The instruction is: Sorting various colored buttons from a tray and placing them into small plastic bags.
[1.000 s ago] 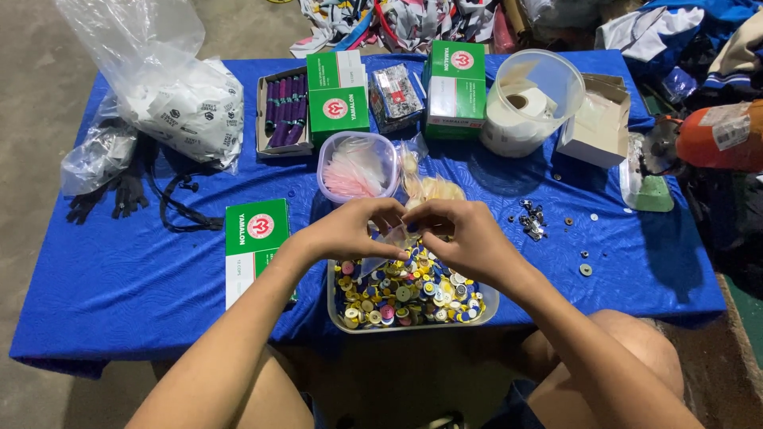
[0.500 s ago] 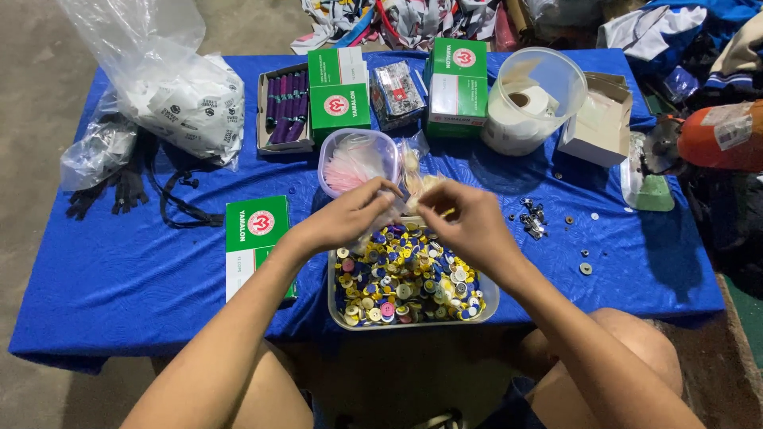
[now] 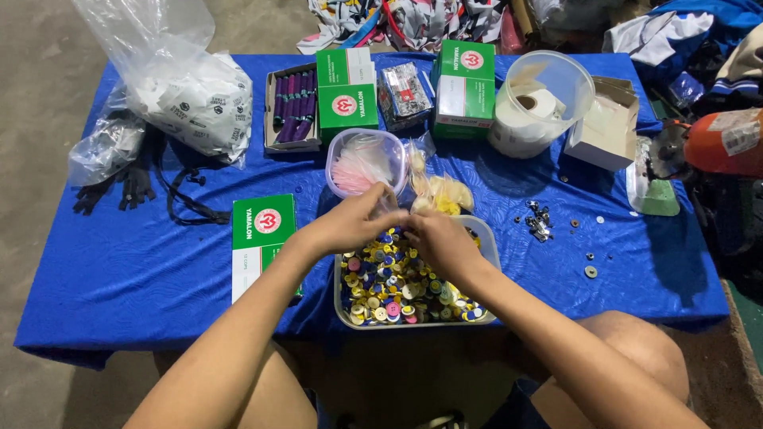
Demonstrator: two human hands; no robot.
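My left hand (image 3: 350, 226) and right hand (image 3: 437, 242) have drawn back together over the clear plastic tray of coloured buttons (image 3: 397, 286), fingertips pinched (on what, I cannot tell).

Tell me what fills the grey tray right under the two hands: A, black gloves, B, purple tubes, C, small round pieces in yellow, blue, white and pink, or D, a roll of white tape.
C: the grey tray at the near table edge is heaped with small round coloured pieces, and the left hand and right hand meet just above them.
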